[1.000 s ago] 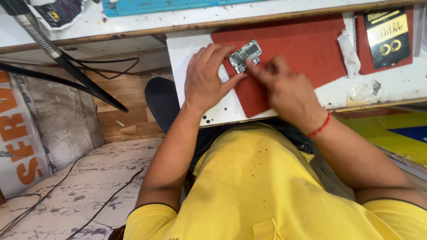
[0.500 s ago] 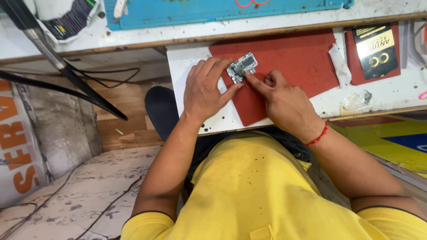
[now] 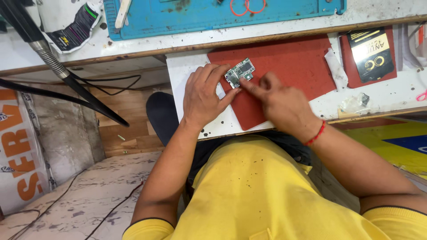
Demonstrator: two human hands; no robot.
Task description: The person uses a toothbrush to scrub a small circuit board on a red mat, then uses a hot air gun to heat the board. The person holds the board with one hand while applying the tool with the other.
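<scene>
The small green circuit board (image 3: 240,72) lies at the upper left corner of the red mat (image 3: 289,75), where it also lay a second ago, so the work on it goes on in place. The left hand (image 3: 205,95), at the board's eight o'clock, pins its edge with fingers and thumb rather than closing round it. The right hand (image 3: 278,104), at four o'clock, presses a fingertip to its near edge, other fingers curled; it has shifted only slightly.
</scene>
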